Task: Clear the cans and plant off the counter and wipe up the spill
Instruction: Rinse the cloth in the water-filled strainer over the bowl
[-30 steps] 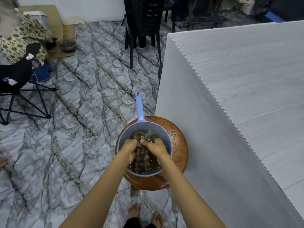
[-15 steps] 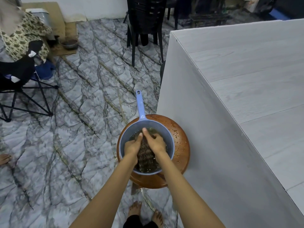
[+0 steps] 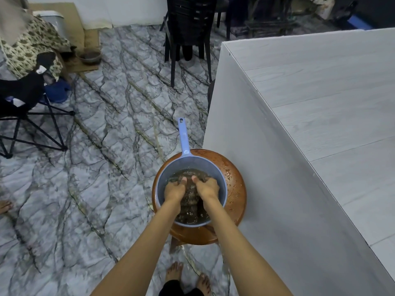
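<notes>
Both my hands, left (image 3: 174,190) and right (image 3: 207,188), squeeze the cloth (image 3: 191,198) in the dipper (image 3: 190,190); worktop (image 3: 320,103) beside it looks cleared.

Soft, even indoor light falls from above, leaving the pale desk (image 3: 320,99) bright and free of glare. Small glints show on the wet wooden stool (image 3: 235,178) and the marble floor (image 3: 96,167). The wide lens bows the desk's edges. The far corners are dim and slightly soft.
</notes>
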